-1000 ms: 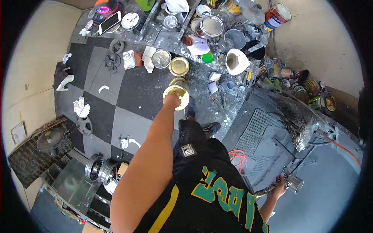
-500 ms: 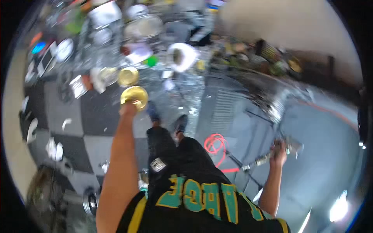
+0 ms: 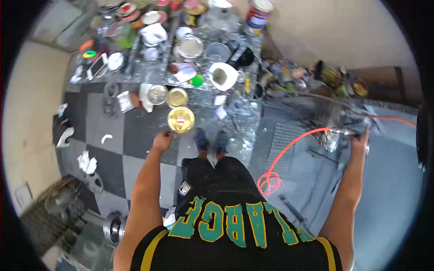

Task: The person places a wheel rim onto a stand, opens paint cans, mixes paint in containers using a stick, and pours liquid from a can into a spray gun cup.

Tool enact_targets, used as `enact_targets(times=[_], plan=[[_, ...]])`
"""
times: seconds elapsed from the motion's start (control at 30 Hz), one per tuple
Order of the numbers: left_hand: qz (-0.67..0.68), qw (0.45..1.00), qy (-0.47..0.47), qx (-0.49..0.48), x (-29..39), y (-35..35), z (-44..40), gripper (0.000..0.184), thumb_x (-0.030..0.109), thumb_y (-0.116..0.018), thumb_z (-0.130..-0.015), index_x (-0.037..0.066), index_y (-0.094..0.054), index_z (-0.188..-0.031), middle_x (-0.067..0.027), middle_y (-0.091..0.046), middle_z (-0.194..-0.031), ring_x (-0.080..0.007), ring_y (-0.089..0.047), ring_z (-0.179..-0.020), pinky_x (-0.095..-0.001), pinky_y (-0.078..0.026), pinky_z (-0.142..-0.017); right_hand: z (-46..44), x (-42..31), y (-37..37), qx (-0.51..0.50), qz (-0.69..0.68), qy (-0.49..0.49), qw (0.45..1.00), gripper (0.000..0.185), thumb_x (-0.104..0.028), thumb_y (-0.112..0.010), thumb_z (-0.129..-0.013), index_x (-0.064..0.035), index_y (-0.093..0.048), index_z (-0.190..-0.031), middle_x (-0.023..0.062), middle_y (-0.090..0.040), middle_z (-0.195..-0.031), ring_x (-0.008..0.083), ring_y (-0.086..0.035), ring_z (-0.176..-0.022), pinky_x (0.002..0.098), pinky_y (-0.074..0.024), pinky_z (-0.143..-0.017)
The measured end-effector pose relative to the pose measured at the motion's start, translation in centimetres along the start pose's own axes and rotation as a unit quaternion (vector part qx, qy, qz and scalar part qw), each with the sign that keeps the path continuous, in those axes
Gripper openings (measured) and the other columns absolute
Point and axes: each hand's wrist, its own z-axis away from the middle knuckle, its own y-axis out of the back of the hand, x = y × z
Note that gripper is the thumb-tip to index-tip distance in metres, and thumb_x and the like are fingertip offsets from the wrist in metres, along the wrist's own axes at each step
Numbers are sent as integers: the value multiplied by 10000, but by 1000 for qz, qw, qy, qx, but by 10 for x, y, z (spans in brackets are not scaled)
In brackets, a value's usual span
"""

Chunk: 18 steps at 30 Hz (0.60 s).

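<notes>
A: The floor (image 3: pixel 138 121) has dark and light squares, left of the gold can (image 3: pixel 181 119). A messy bench (image 3: pixel 153 73) full of pots is past the can.
B: What else is in this head view?
A: A second gold tin (image 3: pixel 177 97) is just behind the can. Two shoes (image 3: pixel 201 140) are right of it, closer to us.
B: Anything in between?
A: An orange hose (image 3: pixel 313 132) with loops, between the can and the spray gun (image 3: pixel 347 131).
B: Which way do they point?
A: The can's round top faces up. The gun's hose end points toward the can; its nose is too blurry.
B: And the hands?
A: The right hand (image 3: pixel 359 141) is curled round the gun, well right of the can. The left hand (image 3: pixel 162 141) is at the can's near left edge; I can't tell if it grips.
</notes>
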Motion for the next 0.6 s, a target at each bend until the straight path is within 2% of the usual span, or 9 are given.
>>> enact_targets(times=[0.07, 0.17, 0.2, 0.27, 0.37, 0.43, 0.47, 0.5, 0.6], plan=[[-49, 998, 13, 25, -7, 9, 41, 478, 421, -677, -908, 41, -675, -1198, -220, -717, -1141, -388, -671, -1108, -461, -519, -956, -76, -15, 27, -1, 1, -4, 1000, 717, -628, -551, -950, -100, -529, -1435, 141, -537, -1470, 343, -536, -1289, 575, -414, -1102], [-47, 993, 93, 60, -34, 6, 104, 476, 424, -675, -914, 57, -677, -1216, -211, -719, -1152, -381, -670, -1115, -457, -521, -955, -63, -14, -18, 37, 16, -2, 999, 715, -653, -483, -964, -135, -521, -1457, 129, -539, -1474, 336, -509, -1335, 624, -400, -1094], [-34, 992, 105, 68, -39, 5, 128, 476, 424, -675, -916, 62, -676, -1224, -208, -720, -1154, -377, -673, -1113, -453, -522, -957, -61, -13, -17, 46, 3, 3, 999, 734, -679, -438, -966, -155, -500, -1477, 125, -503, -1509, 346, -465, -1381, 689, -380, -1071], [-5, 989, 124, 77, -46, -10, 175, 477, 424, -675, -920, 71, -675, -1241, -202, -723, -1158, -369, -678, -1109, -444, -525, -959, -20, -12, -38, 36, -40, -45, 998, 744, -676, -396, -981, -165, -449, -1519, 124, -431, -1574, 379, -407, -1426, 726, -345, -1067], [-277, 950, -142, 1, -140, -61, 200, 468, 419, -661, -932, 74, -681, -1247, -184, -727, -1173, -350, -685, -1105, -430, -530, -958, -28, -10, -29, 12, -42, -48, 998, 734, -640, -365, -1011, -157, -382, -1563, 127, -348, -1630, 423, -321, -1475, 739, -293, -1095], [-80, 996, 37, 2, -73, -60, 218, 463, 412, -664, -929, 72, -686, -1243, -180, -724, -1181, -351, -683, -1110, -433, -531, -960, -32, -6, -21, -25, -47, -51, 997, 701, -601, -342, -1033, -158, -362, -1576, 135, -328, -1641, 432, -294, -1490, 749, -262, -1105], [22, 992, 126, 2, -34, -59, 221, 461, 408, -666, -928, 71, -688, -1241, -179, -723, -1185, -351, -682, -1112, -435, -531, -961, -30, -4, -17, -42, -48, -52, 997, 685, -581, -331, -1044, -158, -352, -1582, 138, -318, -1646, 436, -280, -1497, 755, -247, -1110], [-12, 996, 83, -5, -21, -58, 211, 460, 401, -672, -923, 59, -689, -1231, -183, -720, -1185, -357, -680, -1116, -439, -532, -959, 1, -4, -39, -8, -80, -58, 995, 629, -513, -314, -1063, -143, -367, -1570, 140, -326, -1640, 445, -270, -1498, 777, -177, -1123], [-107, 993, -50, -20, 53, -31, 166, 470, 387, -687, -911, 33, -683, -1220, -202, -712, -1179, -364, -678, -1121, -445, -532, -953, -3, -1, -38, -37, -128, -58, 989, 597, -482, -308, -1058, -152, -400, -1547, 141, -356, -1621, 449, -300, -1478, 780, -190, -1117]])
